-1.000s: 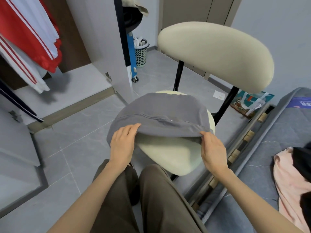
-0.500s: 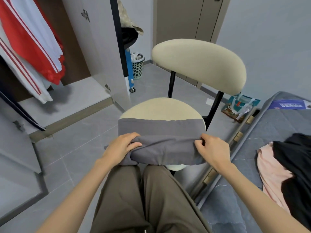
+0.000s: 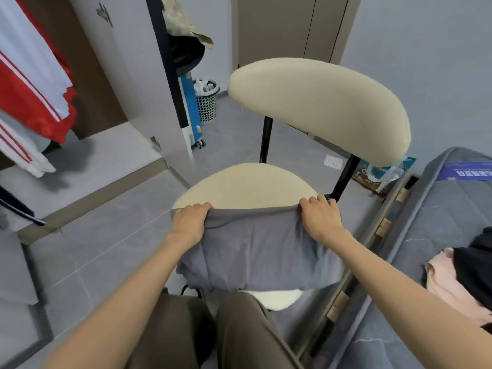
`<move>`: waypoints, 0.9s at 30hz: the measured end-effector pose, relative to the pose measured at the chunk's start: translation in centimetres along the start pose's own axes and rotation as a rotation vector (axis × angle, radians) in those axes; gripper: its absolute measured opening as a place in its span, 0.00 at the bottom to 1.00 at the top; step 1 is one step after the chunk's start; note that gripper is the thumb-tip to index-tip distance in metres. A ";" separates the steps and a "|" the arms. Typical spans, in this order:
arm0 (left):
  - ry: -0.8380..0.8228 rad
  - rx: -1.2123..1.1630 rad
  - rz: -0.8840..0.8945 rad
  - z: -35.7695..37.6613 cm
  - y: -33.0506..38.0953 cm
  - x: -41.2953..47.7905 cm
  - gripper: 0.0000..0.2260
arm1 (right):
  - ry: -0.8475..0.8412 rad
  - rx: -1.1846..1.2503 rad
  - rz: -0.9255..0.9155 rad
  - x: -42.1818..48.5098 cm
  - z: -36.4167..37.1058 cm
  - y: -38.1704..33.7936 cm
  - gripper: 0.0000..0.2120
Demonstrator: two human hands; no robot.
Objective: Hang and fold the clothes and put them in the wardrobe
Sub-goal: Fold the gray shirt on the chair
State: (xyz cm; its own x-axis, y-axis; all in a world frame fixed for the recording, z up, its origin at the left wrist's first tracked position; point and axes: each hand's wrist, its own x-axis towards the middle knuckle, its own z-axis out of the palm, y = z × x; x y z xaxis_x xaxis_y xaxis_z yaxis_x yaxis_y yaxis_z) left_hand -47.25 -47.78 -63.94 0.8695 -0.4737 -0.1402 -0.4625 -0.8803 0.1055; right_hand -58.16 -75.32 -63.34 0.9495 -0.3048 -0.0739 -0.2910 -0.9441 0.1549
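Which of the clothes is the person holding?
The grey garment on the cream chair seat: left hand and right hand grip its far edge. The red-and-white jacket hangs in the wardrobe; the pink garment and black garment lie on the bed.

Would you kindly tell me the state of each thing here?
grey garment, folded over on chair seat
left hand, grips its far left corner
right hand, grips its far right corner
wardrobe door, open
red and white jacket, hanging
pink garment, crumpled on bed
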 end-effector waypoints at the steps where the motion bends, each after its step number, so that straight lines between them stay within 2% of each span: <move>1: 0.000 -0.003 -0.014 0.5 -0.1 0.8 0.19 | -0.009 -0.009 0.003 0.8 0.5 -0.1 0.14; 6: 0.078 -0.061 -0.079 3.4 -0.7 2.8 0.18 | -0.007 0.022 0.060 3.0 3.3 -0.7 0.16; 9: 0.205 -0.154 -0.112 4.7 -0.6 2.0 0.17 | -0.020 0.187 0.044 1.8 4.9 -1.9 0.22; 11: 0.259 -0.251 -0.142 5.2 -0.2 0.8 0.20 | -0.049 0.284 -0.050 0.1 5.6 -3.6 0.25; 14: 0.319 -0.427 -0.196 5.8 0.5 -1.7 0.27 | -0.120 0.406 -0.207 -2.9 6.2 -6.6 0.22; 18: 0.270 -0.475 -0.298 7.9 0.9 -5.9 0.40 | -0.214 0.448 -0.382 -6.7 6.6 -9.9 0.22; 21: 0.276 -0.567 -0.432 9.7 1.1 -8.6 0.43 | -0.284 0.435 -0.438 -8.0 6.9 -10.8 0.25; 24: 0.266 -0.650 -0.545 10.7 1.0 -9.5 0.34 | -0.289 0.347 -0.469 -8.3 7.0 -10.7 0.26; 27: 0.061 -0.721 -0.626 11.4 0.4 -9.5 0.18 | -0.304 0.260 -0.481 -8.4 6.8 -10.7 0.29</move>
State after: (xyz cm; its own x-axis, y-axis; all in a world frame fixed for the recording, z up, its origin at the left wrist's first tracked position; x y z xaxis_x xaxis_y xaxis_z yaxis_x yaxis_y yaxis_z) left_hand -57.70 -43.91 -73.82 0.9400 0.0972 -0.3271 0.2894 -0.7352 0.6130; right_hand -63.78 -63.52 -71.08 0.9168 0.1759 -0.3584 0.1056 -0.9726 -0.2072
